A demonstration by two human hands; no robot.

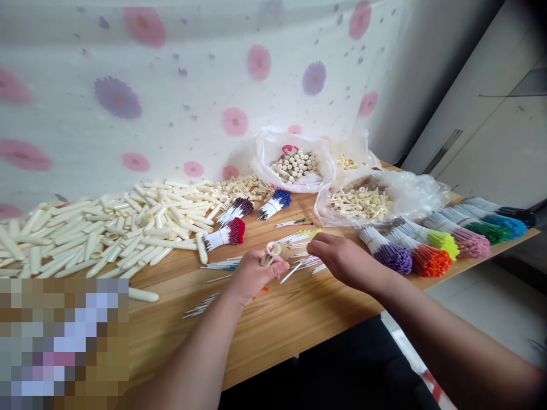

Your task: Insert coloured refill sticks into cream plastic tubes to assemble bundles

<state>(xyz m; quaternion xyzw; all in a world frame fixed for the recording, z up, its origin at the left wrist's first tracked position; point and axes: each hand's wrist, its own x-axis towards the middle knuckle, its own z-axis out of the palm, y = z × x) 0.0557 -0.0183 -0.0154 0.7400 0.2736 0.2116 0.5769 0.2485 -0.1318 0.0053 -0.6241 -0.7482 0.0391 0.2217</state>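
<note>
My left hand is closed round a cream pen barrel, held upright with its open top toward me. Small coloured tips show inside that opening. My right hand is pinched low over the wood, a little to the right of the barrel. A thin white pen refill slants down and left from its fingertips, which are partly hidden. Around both hands lie small rows of loose refills, among them yellow-ended refills, blue-ended refills and a group left of my left wrist.
A heap of cream barrels covers the table's left. Refill bundles, red, blue and orange among them, lie behind and at right. Plastic bags hold cream parts and white-ended pieces. The wooden table ends near me.
</note>
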